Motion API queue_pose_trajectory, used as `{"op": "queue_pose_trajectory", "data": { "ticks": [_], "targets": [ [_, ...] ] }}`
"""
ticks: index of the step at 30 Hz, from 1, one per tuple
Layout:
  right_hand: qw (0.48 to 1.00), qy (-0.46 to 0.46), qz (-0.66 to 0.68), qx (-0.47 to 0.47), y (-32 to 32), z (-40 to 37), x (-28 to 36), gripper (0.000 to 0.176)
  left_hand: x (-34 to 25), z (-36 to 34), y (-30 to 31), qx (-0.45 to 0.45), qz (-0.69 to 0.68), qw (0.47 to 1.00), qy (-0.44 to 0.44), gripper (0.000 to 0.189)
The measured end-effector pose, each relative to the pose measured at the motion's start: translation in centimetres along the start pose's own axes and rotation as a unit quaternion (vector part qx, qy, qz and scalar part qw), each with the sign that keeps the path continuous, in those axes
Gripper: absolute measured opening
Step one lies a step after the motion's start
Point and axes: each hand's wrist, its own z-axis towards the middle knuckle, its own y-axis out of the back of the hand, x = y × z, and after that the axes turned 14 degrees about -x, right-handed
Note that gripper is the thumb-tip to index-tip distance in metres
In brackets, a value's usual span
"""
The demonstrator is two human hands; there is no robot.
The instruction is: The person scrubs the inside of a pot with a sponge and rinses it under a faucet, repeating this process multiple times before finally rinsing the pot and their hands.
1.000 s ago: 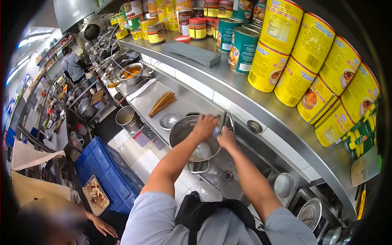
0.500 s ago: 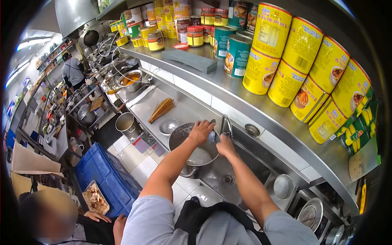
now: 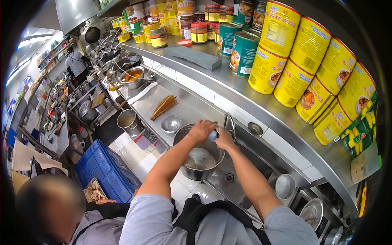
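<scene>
My left hand (image 3: 201,131) curls over a small pale bluish object (image 3: 212,136) above the far rim of a large metal pot (image 3: 200,173). I cannot make out what kind of object it is. My right hand (image 3: 225,139) has closed fingers against the same object from the right, so both hands meet there. Cloudy liquid lies in the pot, which stands at the left end of the sink (image 3: 245,179). Just behind my right hand rises the curved faucet (image 3: 232,121). Most of the fingertips are hidden.
A small metal bowl (image 3: 171,124) and a bundle of thin sticks (image 3: 164,107) lie on the counter, left. Yellow cans (image 3: 279,28) line the shelf (image 3: 281,126) above. A co-worker (image 3: 98,224) stands close at my left by a blue bin (image 3: 106,167).
My right hand has moved from near the faucet to the bluish object beside my left hand. The co-worker at left has come closer. The view has shifted slightly.
</scene>
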Motion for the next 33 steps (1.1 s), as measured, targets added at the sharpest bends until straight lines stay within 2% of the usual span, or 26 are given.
{"op": "queue_pose_trajectory", "data": {
  "ticks": [1, 3, 5, 7, 8, 10, 11, 12, 13, 14, 15, 16, 17, 18, 19, 20, 21, 22, 23, 24, 25, 27, 29, 30, 31, 33],
  "targets": [
    [0.996, -0.037, -0.003, 0.087, 0.3, -0.1, 0.1, 0.061, 0.8, -0.4, -0.1, 0.000, -0.003, 1.000, 0.002, 0.040],
    [0.994, -0.064, -0.005, 0.093, 0.0, -0.9, 0.5, 0.063, 4.1, -1.7, 0.2, 0.061, 0.132, 0.984, 0.106, 0.040],
    [0.992, -0.104, -0.015, 0.070, -1.1, -2.0, 1.6, 0.061, 5.8, -1.7, 2.0, 0.112, 0.194, 0.955, 0.193, 0.039],
    [0.989, -0.134, 0.018, 0.051, -1.0, -3.3, 3.5, 0.068, 7.5, -1.8, 3.0, 0.100, 0.197, 0.933, 0.285, 0.045],
    [0.988, -0.146, 0.036, 0.028, -1.6, -3.9, 3.6, 0.069, 6.8, -1.2, 4.0, 0.100, 0.196, 0.933, 0.284, 0.045],
    [0.986, -0.157, 0.055, 0.007, -2.3, -4.8, 3.6, 0.071, 5.6, -0.5, 6.5, -0.038, 0.128, 0.933, 0.333, 0.057],
    [0.983, -0.161, 0.075, -0.036, -2.5, -5.2, 3.5, 0.071, 5.3, -0.2, 7.3, -0.037, 0.130, 0.933, 0.334, 0.057],
    [0.979, -0.164, 0.093, -0.077, -2.7, -5.6, 3.4, 0.071, 4.8, 0.1, 7.9, -0.119, 0.070, 0.924, 0.357, 0.062],
    [0.979, -0.165, 0.093, -0.072, -2.4, -5.9, 3.5, 0.071, 4.2, 0.1, 8.0, -0.200, 0.010, 0.904, 0.378, 0.067],
    [0.977, -0.165, 0.114, -0.071, -1.6, -6.1, 3.8, 0.071, 3.6, 0.0, 7.5, -0.260, -0.050, 0.880, 0.394, 0.060],
    [0.974, -0.165, 0.135, -0.072, -1.1, -6.1, 4.2, 0.072, 3.4, -0.6, 7.2, -0.260, -0.047, 0.879, 0.396, 0.060],
    [0.979, -0.137, 0.093, -0.119, -1.7, -6.2, 4.0, 0.067, 3.4, -1.6, 6.3, -0.231, -0.155, 0.861, 0.426, 0.056],
    [0.979, -0.136, 0.093, -0.119, -1.3, -6.0, 4.3, 0.067, 3.2, -2.4, 5.5, -0.198, -0.261, 0.831, 0.449, 0.053],
    [0.976, -0.043, 0.093, -0.191, -0.7, -5.6, 4.4, 0.065, 2.7, -3.0, 4.5, -0.197, -0.430, 0.730, 0.492, 0.047],
    [0.959, 0.049, 0.091, -0.263, -0.1, -5.0, 4.5, 0.062, 2.0, -3.3, 4.7, -0.197, -0.432, 0.731, 0.490, 0.047],
    [0.959, 0.047, 0.090, -0.266, 0.0, -4.0, 4.5, 0.062, 1.3, -3.5, 5.0, -0.192, -0.546, 0.631, 0.516, 0.044],
    [0.965, 0.019, 0.184, -0.187, -0.1, -2.8, 4.7, 0.062, 0.8, -3.4, 5.4, -0.180, -0.648, 0.516, 0.530, 0.042],
    [0.955, -0.009, 0.276, -0.105, -0.2, -1.8, 5.0, 0.063, 0.7, -3.5, 5.5, -0.176, -0.677, 0.497, 0.514, 0.041],
    [0.955, -0.012, 0.276, -0.109, 0.3, -1.1, 6.0, 0.063, 0.4, -3.3, 5.7, -0.172, -0.677, 0.498, 0.514, 0.041],
    [0.909, -0.112, 0.402, 0.006, 0.8, -0.2, 7.1, 0.067, 0.2, -3.1, 5.9, -0.159, -0.722, 0.448, 0.503, 0.040],
    [0.826, -0.204, 0.511, 0.120, 1.5, 0.3, 8.1, 0.072, 0.2, -3.0, 5.9, -0.145, -0.763, 0.396, 0.489, 0.040],
    [0.813, -0.231, 0.519, 0.128, 2.5, 0.8, 8.7, 0.076, 0.4, -3.5, 5.0, -0.152, -0.765, 0.403, 0.478, 0.040],
    [0.770, -0.268, 0.566, 0.117, 0.9, 1.5, 7.5, 0.076, 0.7, -4.0, 4.5, -0.140, -0.759, 0.403, 0.491, 0.039],
    [0.774, -0.272, 0.564, 0.098, 0.0, 1.7, 6.9, 0.072, 0.8, -4.1, 4.5, -0.128, -0.741, 0.437, 0.494, 0.043],
    [0.775, -0.271, 0.562, 0.100, -0.1, 1.7, 6.8, 0.072, 0.5, -3.9, 4.8, -0.130, -0.741, 0.436, 0.494, 0.043],
    [0.801, -0.261, 0.537, 0.048, -0.3, 1.7, 6.6, 0.067, 0.0, -3.9, 5.5, -0.192, -0.619, 0.499, 0.576, 0.047]
  ]
}}
